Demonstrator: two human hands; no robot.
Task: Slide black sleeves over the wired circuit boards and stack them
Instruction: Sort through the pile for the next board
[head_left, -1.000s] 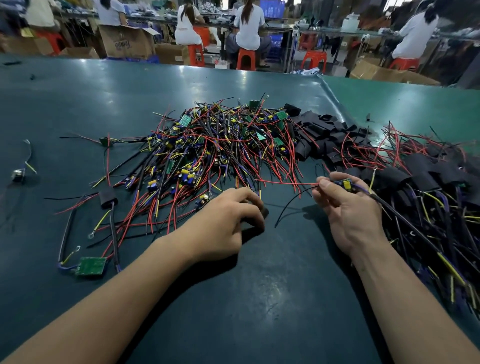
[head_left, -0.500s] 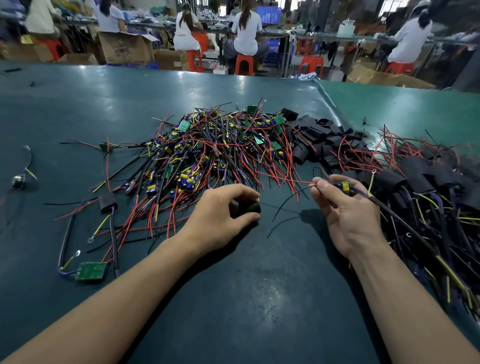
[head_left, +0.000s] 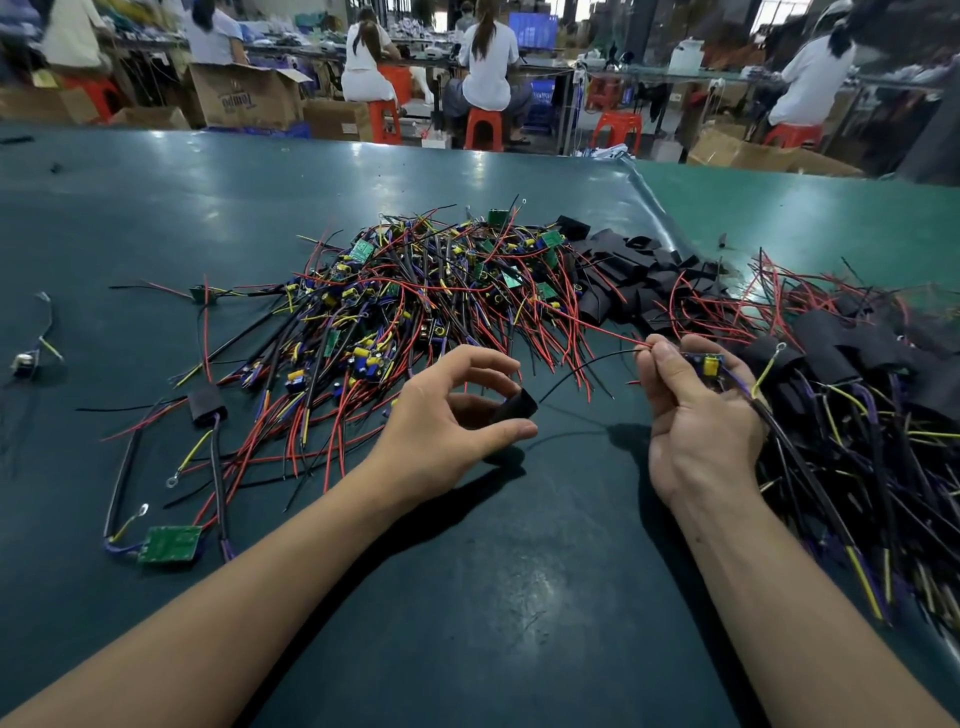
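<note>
Nearest on the green table (head_left: 493, 597), the left hand (head_left: 447, 421) curls round a black sleeve (head_left: 511, 406), thumb beneath and fingers arched above. Just right of it, the right hand (head_left: 696, 410) pinches a wired circuit board (head_left: 707, 364) at its fingertips, wires trailing off. Behind both hands lies the heap of unsleeved boards (head_left: 415, 301); right of that heap, loose sleeves (head_left: 644, 270) and the stack of sleeved boards (head_left: 857, 364).

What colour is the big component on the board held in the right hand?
Yellow, on the board gripped by the right hand; head view.
</note>
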